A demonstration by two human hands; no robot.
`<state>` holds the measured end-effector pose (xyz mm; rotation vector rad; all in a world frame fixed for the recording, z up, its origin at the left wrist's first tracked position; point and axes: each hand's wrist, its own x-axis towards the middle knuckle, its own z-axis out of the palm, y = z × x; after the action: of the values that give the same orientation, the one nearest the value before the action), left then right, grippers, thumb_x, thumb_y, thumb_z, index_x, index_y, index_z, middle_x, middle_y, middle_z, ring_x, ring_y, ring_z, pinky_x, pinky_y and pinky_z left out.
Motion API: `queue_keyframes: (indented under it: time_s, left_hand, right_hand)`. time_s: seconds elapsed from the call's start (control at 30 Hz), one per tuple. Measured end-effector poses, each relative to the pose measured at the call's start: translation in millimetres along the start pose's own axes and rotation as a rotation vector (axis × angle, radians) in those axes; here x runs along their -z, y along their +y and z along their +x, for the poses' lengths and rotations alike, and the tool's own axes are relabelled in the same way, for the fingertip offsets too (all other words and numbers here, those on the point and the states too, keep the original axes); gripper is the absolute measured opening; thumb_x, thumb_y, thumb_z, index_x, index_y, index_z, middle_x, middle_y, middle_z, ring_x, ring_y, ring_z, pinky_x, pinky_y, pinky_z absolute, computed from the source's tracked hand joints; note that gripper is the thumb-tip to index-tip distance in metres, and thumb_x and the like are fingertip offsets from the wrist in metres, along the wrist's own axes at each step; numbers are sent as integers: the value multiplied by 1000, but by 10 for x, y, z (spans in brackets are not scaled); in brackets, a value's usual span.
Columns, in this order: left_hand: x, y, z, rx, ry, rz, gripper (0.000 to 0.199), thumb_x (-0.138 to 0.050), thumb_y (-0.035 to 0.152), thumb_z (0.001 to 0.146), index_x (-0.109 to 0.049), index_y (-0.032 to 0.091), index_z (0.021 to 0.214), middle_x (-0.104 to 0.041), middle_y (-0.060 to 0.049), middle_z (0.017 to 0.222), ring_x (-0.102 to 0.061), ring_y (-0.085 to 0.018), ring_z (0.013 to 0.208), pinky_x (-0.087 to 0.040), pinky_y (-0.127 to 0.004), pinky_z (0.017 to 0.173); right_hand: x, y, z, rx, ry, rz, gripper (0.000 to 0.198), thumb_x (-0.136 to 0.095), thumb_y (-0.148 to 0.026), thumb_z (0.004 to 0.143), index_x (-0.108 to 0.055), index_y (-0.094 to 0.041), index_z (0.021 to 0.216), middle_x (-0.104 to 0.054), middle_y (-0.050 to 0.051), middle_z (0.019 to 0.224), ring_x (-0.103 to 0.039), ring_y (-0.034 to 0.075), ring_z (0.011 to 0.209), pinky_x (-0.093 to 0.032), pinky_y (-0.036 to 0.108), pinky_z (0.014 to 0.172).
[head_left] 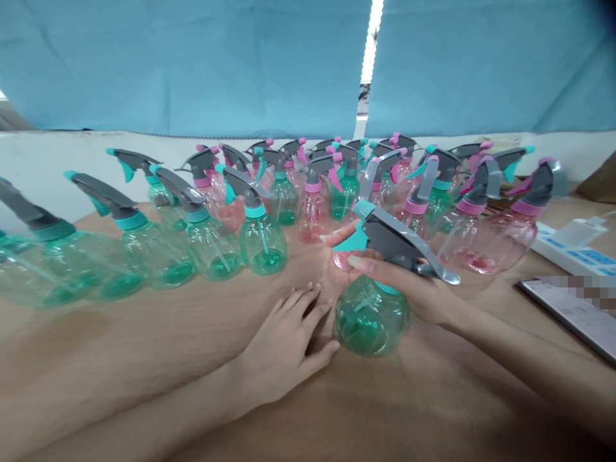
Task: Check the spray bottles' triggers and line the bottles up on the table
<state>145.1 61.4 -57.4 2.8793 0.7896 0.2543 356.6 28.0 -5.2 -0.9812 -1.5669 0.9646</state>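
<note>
My right hand (409, 279) is wrapped round the neck of a green spray bottle (373, 321) with a grey and turquoise trigger head, tilted slightly. Whether its base touches the table cannot be made out. Left of it, my left hand (289, 340) lies on the wooden table (192, 359) with fingers apart and holds nothing. Just beyond my left fingers stands another green spray bottle (264, 247). Behind the held bottle, a pink spray bottle (342, 258) is partly hidden by my right hand.
Several green spray bottles (158, 253) line the left, and pink ones (495, 237) stand at the right, with a mixed cluster behind. A phone (572, 314) and a white power strip (577, 250) lie at the right. A blue cloth (192, 64) hangs at the back.
</note>
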Motion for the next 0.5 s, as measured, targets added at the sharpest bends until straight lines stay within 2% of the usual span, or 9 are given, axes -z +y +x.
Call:
queue_keyframes:
  time_s: [0.17, 0.37, 0.43, 0.5]
  left_hand:
    - [-8, -9, -6, -9, 14, -4, 52, -52, 43, 92, -45, 14, 134, -42, -16, 144, -36, -31, 133, -32, -49, 107]
    - [1, -4, -3, -5, -2, 0, 52, -52, 42, 92, -45, 13, 135, -42, -16, 144, -35, -31, 134, -31, -48, 107]
    - [2, -2, 0, -4, 5, -4, 52, -52, 43, 92, -45, 14, 135, -42, -16, 144, -36, -31, 133, -31, -49, 107]
    - [1, -1, 2, -1, 6, -11, 51, -52, 43, 92, -45, 15, 134, -43, -15, 143, -36, -31, 133, -32, -49, 107]
  right_hand:
    - [-8, 13, 2, -25, 16, 6, 15, -59, -38, 87, -68, -27, 90, -68, 0, 100, -64, 17, 90, -49, 36, 86]
    - [-5, 15, -8, -67, 17, 29, 22, -59, -37, 87, -65, -30, 108, -69, 0, 103, -65, 18, 94, -50, 36, 86]
    - [-16, -6, -4, -67, 13, 19, 16, -58, -35, 88, -67, -29, 100, -70, 0, 98, -64, 18, 96, -50, 34, 86]
    - [-30, -35, 6, -2, 31, 9, 11, -58, -33, 88, -68, -28, 89, -70, -1, 93, -63, 18, 102, -48, 33, 89]
